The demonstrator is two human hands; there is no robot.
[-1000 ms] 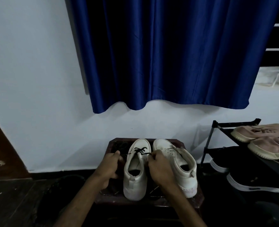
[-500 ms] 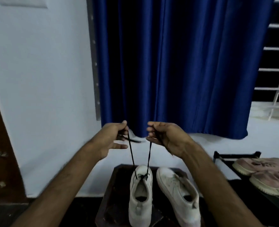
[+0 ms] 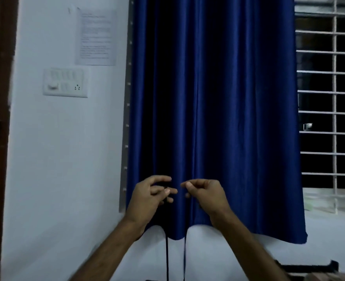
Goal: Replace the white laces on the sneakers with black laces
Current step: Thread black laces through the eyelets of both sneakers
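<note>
Hands went higher than a moment ago; left hand (image 3: 151, 196) and right hand (image 3: 206, 194), close together, each pinch an end of black lace (image 3: 167, 260), which runs down out of view. Probably evening the ends.

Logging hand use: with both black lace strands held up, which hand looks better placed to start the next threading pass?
Right, narrowly. The right hand has curled fingers closed compactly on its strand of black lace; the left hand holds its strand with fingers splayed, a looser-looking grip.
</note>
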